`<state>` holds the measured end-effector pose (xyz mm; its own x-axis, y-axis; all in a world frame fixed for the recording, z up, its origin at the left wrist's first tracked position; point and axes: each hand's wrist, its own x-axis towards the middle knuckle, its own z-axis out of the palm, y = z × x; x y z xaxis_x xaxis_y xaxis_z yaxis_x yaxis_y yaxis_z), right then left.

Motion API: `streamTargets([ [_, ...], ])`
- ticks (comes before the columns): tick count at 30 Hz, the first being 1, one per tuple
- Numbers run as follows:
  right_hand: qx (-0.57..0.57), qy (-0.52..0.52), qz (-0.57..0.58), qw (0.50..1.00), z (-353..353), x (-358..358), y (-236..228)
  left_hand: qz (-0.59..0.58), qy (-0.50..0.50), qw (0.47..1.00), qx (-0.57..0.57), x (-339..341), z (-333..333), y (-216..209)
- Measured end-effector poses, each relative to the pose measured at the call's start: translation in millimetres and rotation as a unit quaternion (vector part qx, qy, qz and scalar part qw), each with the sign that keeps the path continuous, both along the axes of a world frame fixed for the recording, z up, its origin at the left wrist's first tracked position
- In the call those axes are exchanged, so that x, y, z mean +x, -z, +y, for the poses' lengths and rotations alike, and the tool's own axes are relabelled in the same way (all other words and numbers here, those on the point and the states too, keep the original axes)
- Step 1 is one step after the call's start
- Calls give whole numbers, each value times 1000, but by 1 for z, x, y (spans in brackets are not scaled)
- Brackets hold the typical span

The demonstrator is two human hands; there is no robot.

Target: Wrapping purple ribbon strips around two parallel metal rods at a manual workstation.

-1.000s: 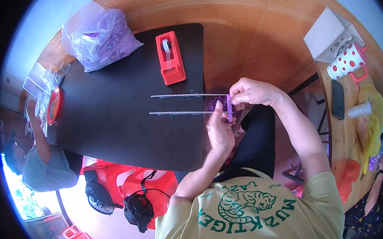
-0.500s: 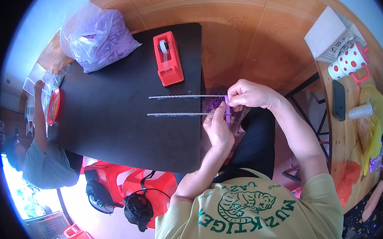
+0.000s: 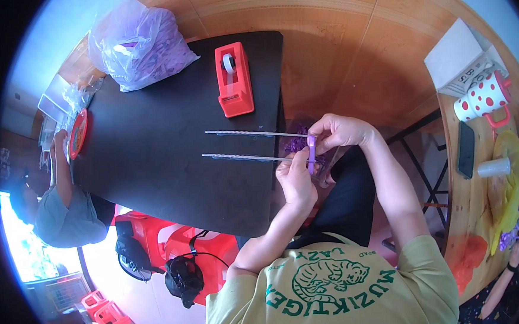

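Two thin metal rods, a far rod [image 3: 252, 132] and a near rod [image 3: 241, 156], lie side by side on the black table and jut past its right edge. Across their jutting ends runs a short purple ribbon [image 3: 311, 150]. My left hand [image 3: 297, 180] is closed in a pinch at the ribbon beside the near rod's end. At the far rod's end, my right hand [image 3: 344, 132] pinches the ribbon's upper part. Below the hands, purple pieces [image 3: 296, 144] sit in a clear container, partly hidden by my fingers.
On the black table [image 3: 152, 151] stand a red tape dispenser [image 3: 243, 97] and a bag of purple pieces [image 3: 146, 53]. A person [image 3: 70, 218] is by a red plate [image 3: 78, 133] at left. A wooden table [image 3: 454, 233] at right holds a dotted cup [image 3: 482, 96] and phone [image 3: 465, 149].
Both my hands stay pinched at the ribbon, with only slight finger movement. The view has shifted a little. At left, the other person's raised hand has come down near the red plate.
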<state>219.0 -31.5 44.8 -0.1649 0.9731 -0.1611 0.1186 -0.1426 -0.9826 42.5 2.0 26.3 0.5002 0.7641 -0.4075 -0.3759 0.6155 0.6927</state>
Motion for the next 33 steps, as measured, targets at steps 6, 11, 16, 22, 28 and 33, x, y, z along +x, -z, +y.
streamTargets([
  [6, 36, -89, 164, 982, 29, 5, 36, -2, 5, 1000, -10, -3, -1, -7],
  [11, 75, -128, 186, 971, 38, 5, 48, -60, 38, 996, -57, -15, -1, -1],
  [16, 40, -33, 122, 991, 35, -9, 34, -81, 66, 994, -19, -21, -2, -7],
  [22, 155, 216, -112, 958, 10, 1, -9, -73, 75, 995, -9, -23, -1, -1],
  [28, 91, 322, -15, 942, -34, -33, -40, -68, 88, 993, -39, -24, -3, 2],
  [33, 91, 477, 68, 871, -47, -80, -9, -86, 73, 993, -37, -23, -4, 4],
])
